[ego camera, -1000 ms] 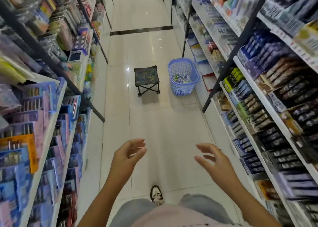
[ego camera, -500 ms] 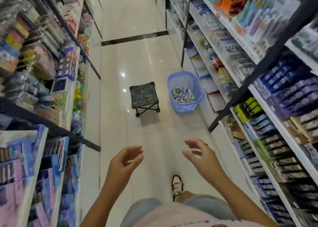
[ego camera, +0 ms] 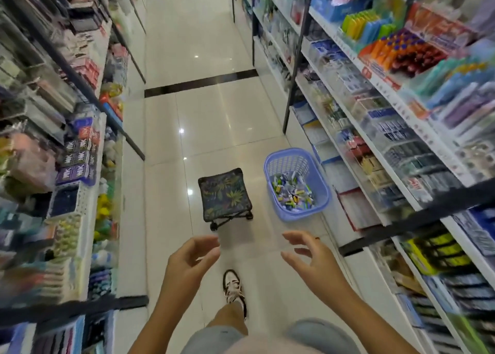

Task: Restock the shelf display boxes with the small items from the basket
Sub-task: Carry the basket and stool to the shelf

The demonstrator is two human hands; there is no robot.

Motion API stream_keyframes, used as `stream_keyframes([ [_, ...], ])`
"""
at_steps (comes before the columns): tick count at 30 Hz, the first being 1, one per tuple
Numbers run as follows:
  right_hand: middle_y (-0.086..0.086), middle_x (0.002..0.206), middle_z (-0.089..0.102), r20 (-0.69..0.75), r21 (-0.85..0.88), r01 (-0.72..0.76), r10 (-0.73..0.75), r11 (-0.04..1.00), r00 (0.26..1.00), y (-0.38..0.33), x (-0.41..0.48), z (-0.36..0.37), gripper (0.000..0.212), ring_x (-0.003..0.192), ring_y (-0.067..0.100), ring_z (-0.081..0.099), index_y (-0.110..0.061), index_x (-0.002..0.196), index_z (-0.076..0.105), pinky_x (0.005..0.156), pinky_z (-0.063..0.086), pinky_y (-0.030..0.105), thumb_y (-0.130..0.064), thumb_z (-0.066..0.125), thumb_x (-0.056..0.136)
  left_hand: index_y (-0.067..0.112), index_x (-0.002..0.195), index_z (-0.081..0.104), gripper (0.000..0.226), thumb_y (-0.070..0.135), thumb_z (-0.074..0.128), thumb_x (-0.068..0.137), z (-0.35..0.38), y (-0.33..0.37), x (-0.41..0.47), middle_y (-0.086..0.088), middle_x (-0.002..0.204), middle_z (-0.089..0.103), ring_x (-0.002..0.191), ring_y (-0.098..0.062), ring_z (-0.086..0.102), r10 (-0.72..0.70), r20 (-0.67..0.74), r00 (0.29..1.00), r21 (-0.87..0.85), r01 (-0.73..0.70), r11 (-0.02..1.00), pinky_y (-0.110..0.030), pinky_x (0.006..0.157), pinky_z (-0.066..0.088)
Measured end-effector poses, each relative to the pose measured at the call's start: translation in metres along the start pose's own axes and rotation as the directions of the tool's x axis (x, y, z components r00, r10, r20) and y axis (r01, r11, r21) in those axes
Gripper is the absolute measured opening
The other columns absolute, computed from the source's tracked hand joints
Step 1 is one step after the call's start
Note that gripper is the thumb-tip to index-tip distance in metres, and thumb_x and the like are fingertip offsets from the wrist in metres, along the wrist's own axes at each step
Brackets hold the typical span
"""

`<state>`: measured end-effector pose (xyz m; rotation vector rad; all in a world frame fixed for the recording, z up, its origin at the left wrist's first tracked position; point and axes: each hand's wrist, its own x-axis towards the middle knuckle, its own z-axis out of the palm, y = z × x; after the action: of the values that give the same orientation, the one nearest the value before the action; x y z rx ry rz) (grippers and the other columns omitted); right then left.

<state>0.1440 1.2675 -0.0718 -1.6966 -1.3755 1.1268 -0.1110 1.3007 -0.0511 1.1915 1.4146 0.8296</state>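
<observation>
"Left hand (ego camera: 191,257) and right hand (ego camera: 312,258) are both out in front, fingers loosely spread, holding nothing."

"And the stock?"

"Small items (ego camera: 292,195) lie heaped in the basket (ego camera: 302,215). It sits on the floor (ego camera: 166,166) against the foot of the right shelf (ego camera: 385,81), with a stool (ego camera: 225,192) just beside it. Both hands are well short of it."

"So the step is getting to the basket. How to do it well?"

"I'd step in close and get low by the stool first. Then take a modest handful, since loose little packs probably spill. Match the items to the boxes (ego camera: 371,109) before filling; those are too blurred to read from here."
</observation>
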Motion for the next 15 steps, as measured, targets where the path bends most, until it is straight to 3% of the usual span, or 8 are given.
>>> stream_keyframes([
  [3, -0.014, 0.108, 0.062, -0.105, 0.039, -0.081, 0.085, 0.996, 0.991, -0.003, 0.035, 0.004, 0.030, 0.103, -0.003, 0.057, -0.039, 0.104, 0.059, 0.090, 0.049, 0.022, -0.021, 0.069, 0.083, 0.026, 0.101, 0.069, 0.021, 0.014, 0.070, 0.084, -0.011, 0.028, 0.069, 0.011, 0.098, 0.072, 0.092, -0.003, 0.067, 0.070, 0.103, 0.992, 0.051, -0.076, 0.996, -0.011, 0.075, 0.051],
  [9, -0.017, 0.107, 0.064, -0.234, 0.123, -0.188, 0.213, 0.974, 0.949, -0.012, 0.095, 0.006, 0.032, 0.103, -0.002, 0.057, -0.039, 0.103, 0.060, 0.088, 0.047, 0.020, -0.017, 0.070, 0.083, 0.021, 0.100, 0.070, 0.020, 0.011, 0.071, 0.082, -0.010, 0.069, 0.184, 0.006, 0.096, 0.073, 0.090, -0.007, 0.069, 0.079, 0.268, 0.960, 0.077, -0.103, 0.992, -0.017, 0.076, 0.054],
  [15, -0.021, 0.108, 0.062, -0.358, 0.190, -0.266, 0.319, 0.945, 0.878, 0.001, 0.167, -0.006, 0.029, 0.103, -0.006, 0.056, -0.037, 0.107, 0.059, 0.087, 0.045, 0.016, -0.022, 0.069, 0.084, 0.021, 0.098, 0.070, 0.018, 0.011, 0.071, 0.082, 0.036, 0.081, 0.291, 0.006, 0.095, 0.073, 0.090, -0.010, 0.070, 0.026, 0.446, 0.895, 0.149, -0.103, 0.983, -0.023, 0.079, 0.055],
])
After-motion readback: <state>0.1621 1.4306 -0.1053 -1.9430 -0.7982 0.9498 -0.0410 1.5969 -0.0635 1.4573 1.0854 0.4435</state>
